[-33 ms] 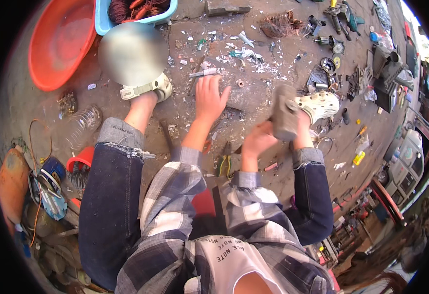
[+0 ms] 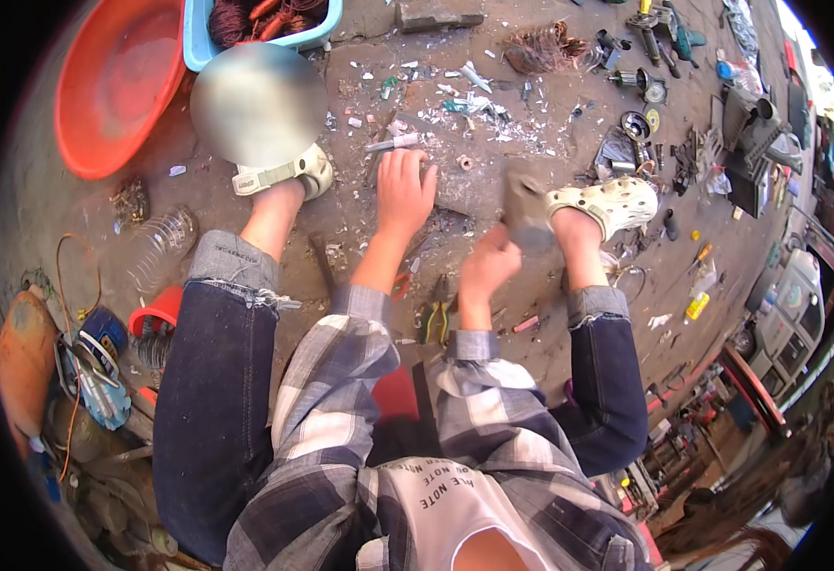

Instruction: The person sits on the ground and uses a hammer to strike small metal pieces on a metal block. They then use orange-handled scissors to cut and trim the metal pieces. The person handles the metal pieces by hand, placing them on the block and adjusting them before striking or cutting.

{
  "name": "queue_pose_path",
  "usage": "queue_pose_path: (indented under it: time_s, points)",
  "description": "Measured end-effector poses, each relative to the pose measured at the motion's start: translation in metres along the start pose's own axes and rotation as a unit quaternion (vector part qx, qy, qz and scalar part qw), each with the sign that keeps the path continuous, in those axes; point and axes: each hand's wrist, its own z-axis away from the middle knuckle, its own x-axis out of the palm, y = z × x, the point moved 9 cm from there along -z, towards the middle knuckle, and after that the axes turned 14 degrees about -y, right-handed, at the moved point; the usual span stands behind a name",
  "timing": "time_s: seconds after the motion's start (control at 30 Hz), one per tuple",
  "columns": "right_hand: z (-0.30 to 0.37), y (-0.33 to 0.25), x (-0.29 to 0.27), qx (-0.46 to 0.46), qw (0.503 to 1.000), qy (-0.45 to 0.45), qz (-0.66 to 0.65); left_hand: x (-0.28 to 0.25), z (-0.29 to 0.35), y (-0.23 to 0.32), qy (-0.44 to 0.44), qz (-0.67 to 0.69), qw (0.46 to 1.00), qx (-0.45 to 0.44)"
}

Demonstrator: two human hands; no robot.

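My right hand [image 2: 489, 266] is closed round the handle of a hammer [image 2: 528, 207]. Its heavy, worn grey head is smeared by motion beside my right shoe, and most of the handle is hidden. To the left, my left hand [image 2: 404, 198] reaches forward with its fingers stretched out near the ground. Just beyond those fingertips lies a pale grey cylindrical piece [image 2: 394, 143]; I cannot tell whether they touch it. What is under the palm is hidden. A small ring-shaped piece [image 2: 465, 163] lies between the hands, farther out. Pliers with yellow-green handles [image 2: 433, 322] rest between my forearms.
White and green fragments [image 2: 479, 107] litter the ground ahead. An orange basin [image 2: 79, 114] and a blue tub [image 2: 193, 43] holding reddish-brown wire coils stand far left. A copper wire bundle [image 2: 542, 49] and several metal parts lie far right. My shoes [image 2: 617, 205] flank the work area.
The hammer has moved left and slightly down, and my right hand has swung up and left with it. The left thumb has drawn closer to its fingers.
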Motion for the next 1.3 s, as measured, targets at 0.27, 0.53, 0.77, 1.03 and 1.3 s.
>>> queue_pose_path:
  time_s: [0.27, 0.53, 0.77, 1.03, 1.3]
  points:
    - [0.002, 0.028, 0.038, 0.235, 0.933, -0.202, -0.184, 0.002, 0.006, -0.012, 0.035, -0.013, 0.999, -0.009]
    - [-0.02, -0.038, -0.014, 0.007, 0.974, -0.078, -0.214, -0.007, 0.007, -0.012, 0.054, -0.003, 0.999, 0.002]
    - [0.011, 0.05, 0.062, 0.199, 0.951, -0.222, -0.087, -0.006, 0.012, -0.011, 0.078, 0.004, 0.997, -0.007]
    - [-0.016, -0.032, -0.006, 0.025, 0.961, -0.054, -0.272, -0.011, 0.008, -0.011, 0.059, 0.007, 0.998, 0.001]
    - [0.007, 0.056, 0.063, 0.237, 0.943, -0.234, -0.022, -0.007, 0.002, -0.013, 0.07, 0.026, 0.997, 0.004]
